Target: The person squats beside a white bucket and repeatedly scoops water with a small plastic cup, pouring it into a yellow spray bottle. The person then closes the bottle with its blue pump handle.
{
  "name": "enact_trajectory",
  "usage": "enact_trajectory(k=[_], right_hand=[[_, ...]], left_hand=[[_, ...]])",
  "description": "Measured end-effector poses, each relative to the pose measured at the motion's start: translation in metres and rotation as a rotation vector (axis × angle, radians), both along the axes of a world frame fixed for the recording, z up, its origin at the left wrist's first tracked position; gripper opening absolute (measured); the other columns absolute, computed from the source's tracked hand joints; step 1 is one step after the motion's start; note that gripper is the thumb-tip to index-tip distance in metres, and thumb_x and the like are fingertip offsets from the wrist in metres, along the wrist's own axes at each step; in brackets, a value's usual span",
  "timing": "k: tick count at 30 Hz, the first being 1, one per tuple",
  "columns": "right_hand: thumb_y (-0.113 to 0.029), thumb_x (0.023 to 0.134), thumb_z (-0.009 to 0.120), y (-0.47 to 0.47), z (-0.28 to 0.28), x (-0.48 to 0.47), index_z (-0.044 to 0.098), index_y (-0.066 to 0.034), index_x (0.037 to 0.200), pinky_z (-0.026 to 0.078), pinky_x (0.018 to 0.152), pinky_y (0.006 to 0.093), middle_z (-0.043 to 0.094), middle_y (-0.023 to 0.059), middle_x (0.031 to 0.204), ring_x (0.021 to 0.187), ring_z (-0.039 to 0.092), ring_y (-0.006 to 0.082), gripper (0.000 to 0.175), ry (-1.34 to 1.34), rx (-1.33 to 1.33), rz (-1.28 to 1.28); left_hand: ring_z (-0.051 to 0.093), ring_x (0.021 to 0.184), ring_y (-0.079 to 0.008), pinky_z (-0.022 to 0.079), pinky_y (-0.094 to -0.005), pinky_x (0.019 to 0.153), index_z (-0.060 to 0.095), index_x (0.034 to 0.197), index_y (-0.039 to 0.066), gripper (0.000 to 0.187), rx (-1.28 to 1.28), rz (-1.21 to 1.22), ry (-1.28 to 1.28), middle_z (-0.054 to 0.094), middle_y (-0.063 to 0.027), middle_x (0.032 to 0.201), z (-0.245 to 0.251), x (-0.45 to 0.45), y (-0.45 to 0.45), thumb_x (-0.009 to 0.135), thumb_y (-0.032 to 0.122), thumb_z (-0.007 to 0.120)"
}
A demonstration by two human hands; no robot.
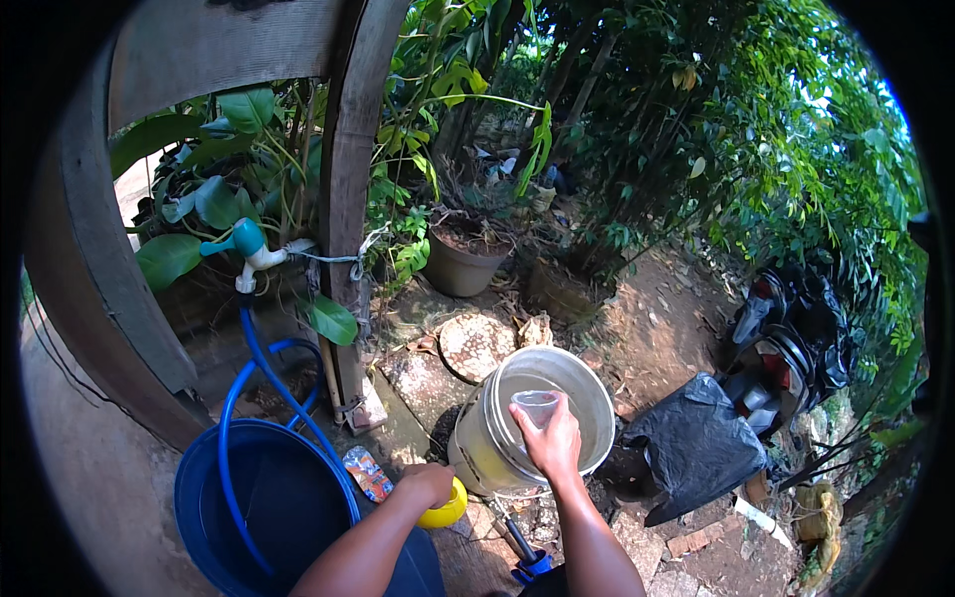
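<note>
My right hand (558,440) grips a small clear plastic cup (536,403) over the mouth of a tilted off-white plastic bucket (477,440). To its left, my left hand (429,483) is closed on the edge of a yellow plastic bowl or scoop (448,511), partly hidden by the hand. A large blue tub (195,515) stands left of my left forearm. A blue hose (227,463) hangs into it from a white tap with a teal handle (248,242). An orange and blue plastic packet (367,474) lies between the tub and the bucket.
A wooden post (351,179) rises behind the tub. Behind the bucket are a round stone slab (477,347) and a potted plant's pot (462,261). Black plastic bags (701,440) lie at the right, and a blue-ended tool (531,567) is near my feet.
</note>
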State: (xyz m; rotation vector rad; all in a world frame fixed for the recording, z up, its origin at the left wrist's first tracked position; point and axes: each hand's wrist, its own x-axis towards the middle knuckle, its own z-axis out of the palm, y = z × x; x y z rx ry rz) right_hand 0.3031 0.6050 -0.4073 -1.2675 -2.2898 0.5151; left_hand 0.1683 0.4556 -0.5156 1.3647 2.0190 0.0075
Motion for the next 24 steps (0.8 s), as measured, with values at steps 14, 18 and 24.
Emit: enact_trajectory(k=[14,18,24], right_hand=[[-0.065,0.086,0.075,0.054,-0.041,0.029,0.055,0.0018,0.138,0.052,0.102,0.0504,0.072,0.0316,0.119,0.119,0.068,0.0459,0.087,-0.233,-0.127,-0.173],[-0.057,0.084,0.081,0.059,-0.055,0.026,0.051,0.0002,0.141,0.052,0.103,0.0493,0.072,0.0299,0.121,0.119,0.068,0.0441,0.086,-0.297,-0.116,-0.131],[-0.042,0.079,0.089,0.059,-0.059,0.024,0.049,-0.0026,0.144,0.052,0.106,0.0479,0.068,0.0261,0.132,0.124,0.066,0.0414,0.086,-0.417,-0.176,-0.090]], left_hand=[[0.067,0.127,-0.0392,0.054,-0.0512,0.102,0.022,0.169,0.010,0.088,-0.113,-0.064,-0.033,0.065,-0.0230,0.142,-0.003,0.006,0.000,0.088,0.010,0.056],[0.067,0.126,-0.0391,0.054,-0.0515,0.102,0.025,0.168,0.009,0.087,-0.129,-0.072,-0.030,0.066,-0.0234,0.141,-0.005,0.005,0.001,0.087,0.010,0.057],[0.067,0.128,-0.0362,0.054,-0.0513,0.102,0.029,0.167,0.009,0.087,-0.105,-0.050,-0.033,0.066,-0.0184,0.143,-0.009,0.007,0.002,0.087,0.008,0.063]])
